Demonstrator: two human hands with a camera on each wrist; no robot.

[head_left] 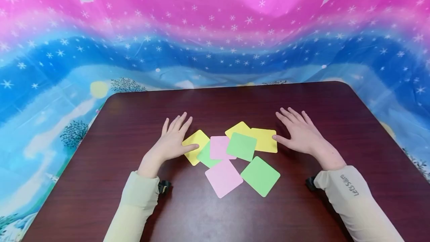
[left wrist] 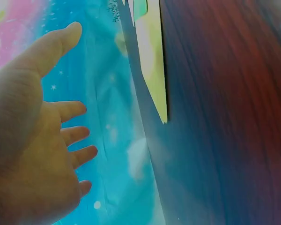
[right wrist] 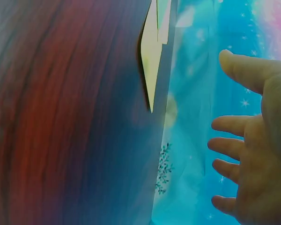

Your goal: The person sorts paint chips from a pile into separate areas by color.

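Several square paper cards with rounded corners lie loosely overlapped on the dark table. My left hand (head_left: 169,141) is held above the table with fingers spread, its thumb over the left yellow card (head_left: 193,156). At the other side, my right hand (head_left: 299,133) is spread too, its thumb tip at the edge of the right yellow card (head_left: 267,140). Between the hands lie pink cards (head_left: 223,178), green cards (head_left: 260,176) and another yellow card (head_left: 239,127) partly covered by a green one. Both wrist views show a gap between the palm and the cards; neither hand holds anything.
The brown wooden table (head_left: 84,186) has rounded far corners. Behind it hangs a pink and blue cloth (head_left: 215,40) with snowflakes, which also runs down both sides. Dark straps (head_left: 164,186) show at both wrists.
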